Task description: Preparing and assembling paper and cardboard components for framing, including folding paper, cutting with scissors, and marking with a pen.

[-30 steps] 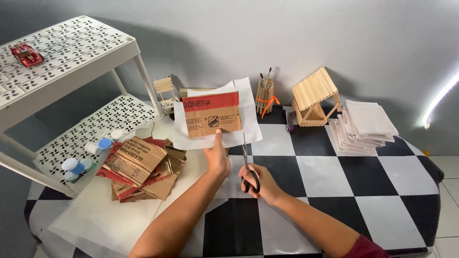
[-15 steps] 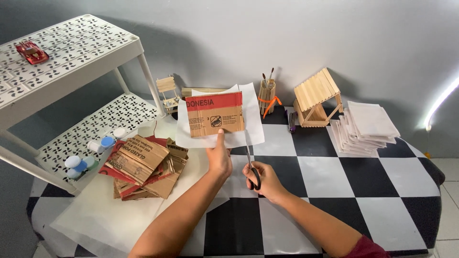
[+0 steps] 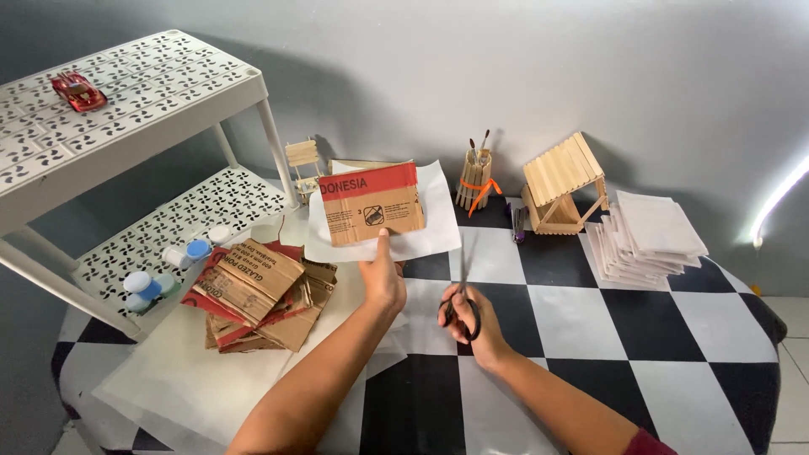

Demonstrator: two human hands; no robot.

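Observation:
My left hand (image 3: 383, 278) holds up a brown cardboard piece with a red band (image 3: 372, 204), together with a white paper sheet (image 3: 430, 227) behind it. The thumb presses on the cardboard's lower edge. To its right, my right hand (image 3: 472, 324) grips a pair of black-handled scissors (image 3: 462, 297), blades pointing up and away, just right of the paper's lower corner. The blades look nearly closed and do not touch the paper.
A pile of cardboard pieces (image 3: 257, 295) lies on white paper at left. A white perforated shelf rack (image 3: 126, 101) carries a red toy car (image 3: 78, 91) and small paint pots (image 3: 147, 286). A stick holder with brushes (image 3: 474, 179), a stick house (image 3: 563, 184) and stacked white sheets (image 3: 645, 240) stand behind.
My left hand has kept the cardboard and paper raised, almost still. The scissors in my right hand have shifted slightly to the right and down, away from the sheet.

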